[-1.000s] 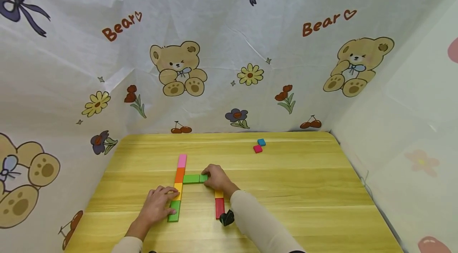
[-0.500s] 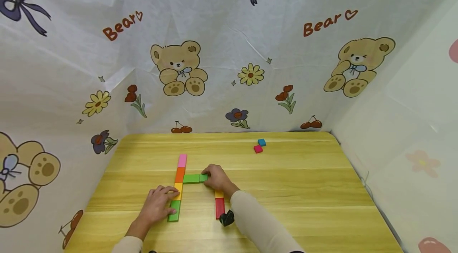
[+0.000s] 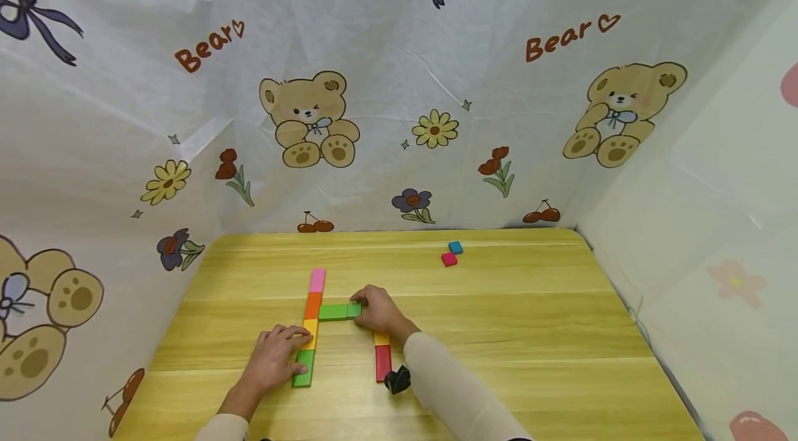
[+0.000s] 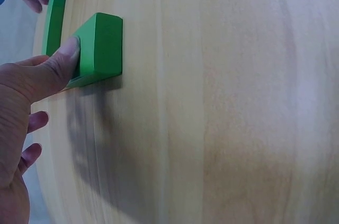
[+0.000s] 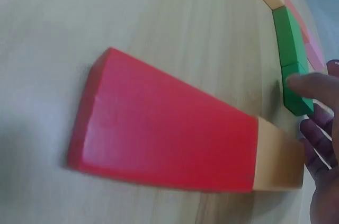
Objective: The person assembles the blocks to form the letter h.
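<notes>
My right hand (image 3: 379, 311) pinches a small green square block (image 3: 353, 311) between thumb and fingertips, its left side against a longer green block (image 3: 333, 312). That green row meets a left column of pink (image 3: 317, 280), orange (image 3: 313, 304), yellow (image 3: 311, 325) and green (image 3: 303, 377) blocks. Relaxed fingers of my left hand (image 3: 269, 359) rest on the yellow block, while its thumb touches the column's green block. Beneath my right wrist, a red block (image 5: 169, 128) adjoins a yellow one (image 3: 382, 339); the hand hides whatever lies farther up that column.
A blue square block (image 3: 456, 248) and a crimson one (image 3: 449, 259) lie at the back of the wooden table (image 3: 530, 330). A black object (image 3: 397, 380) sits by my right sleeve, beside the red block. Bear-printed cloth (image 3: 386, 81) hangs behind the table.
</notes>
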`<state>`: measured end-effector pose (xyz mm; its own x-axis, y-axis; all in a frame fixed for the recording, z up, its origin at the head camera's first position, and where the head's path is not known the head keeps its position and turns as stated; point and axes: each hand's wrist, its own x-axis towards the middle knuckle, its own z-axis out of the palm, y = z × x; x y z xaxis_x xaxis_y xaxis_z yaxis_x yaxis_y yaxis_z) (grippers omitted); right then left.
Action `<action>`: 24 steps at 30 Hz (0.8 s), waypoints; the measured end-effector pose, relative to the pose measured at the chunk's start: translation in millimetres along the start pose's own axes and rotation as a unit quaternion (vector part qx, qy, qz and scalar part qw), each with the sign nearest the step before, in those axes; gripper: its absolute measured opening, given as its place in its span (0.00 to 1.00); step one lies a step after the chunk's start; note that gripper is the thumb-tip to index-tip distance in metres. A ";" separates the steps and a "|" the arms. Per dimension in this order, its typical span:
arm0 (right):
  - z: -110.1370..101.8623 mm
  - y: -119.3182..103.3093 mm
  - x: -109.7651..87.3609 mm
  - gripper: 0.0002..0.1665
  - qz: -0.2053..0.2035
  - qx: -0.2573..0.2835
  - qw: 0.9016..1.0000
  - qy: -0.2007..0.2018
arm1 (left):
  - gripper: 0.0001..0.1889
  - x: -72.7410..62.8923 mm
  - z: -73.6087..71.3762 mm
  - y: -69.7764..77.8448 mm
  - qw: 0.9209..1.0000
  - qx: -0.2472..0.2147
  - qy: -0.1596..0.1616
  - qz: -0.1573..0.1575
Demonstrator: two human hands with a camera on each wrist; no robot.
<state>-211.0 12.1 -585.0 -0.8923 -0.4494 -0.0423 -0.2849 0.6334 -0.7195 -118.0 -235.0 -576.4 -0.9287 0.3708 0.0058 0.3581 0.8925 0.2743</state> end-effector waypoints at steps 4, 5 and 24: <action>-9.9 6.8 -3.2 0.23 0.014 0.027 1.000 0.006 | 0.30 0.2 -1.0 1.4 1.000 0.002 -0.002 0.001; -13.3 9.2 -4.1 0.23 0.017 0.030 0.999 0.008 | 0.30 0.0 -1.2 1.5 1.000 0.003 -0.003 0.000; -86.5 91.7 -17.7 0.18 0.061 0.039 0.981 0.180 | 0.30 0.0 -0.2 -1.1 1.000 0.006 -0.001 0.010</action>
<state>-251.6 132.6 -590.2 -0.9878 -0.1133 0.1067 -0.1540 0.6122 -0.7756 -118.4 -236.0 -576.5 -0.9210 0.3895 0.0102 0.3783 0.8876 0.2627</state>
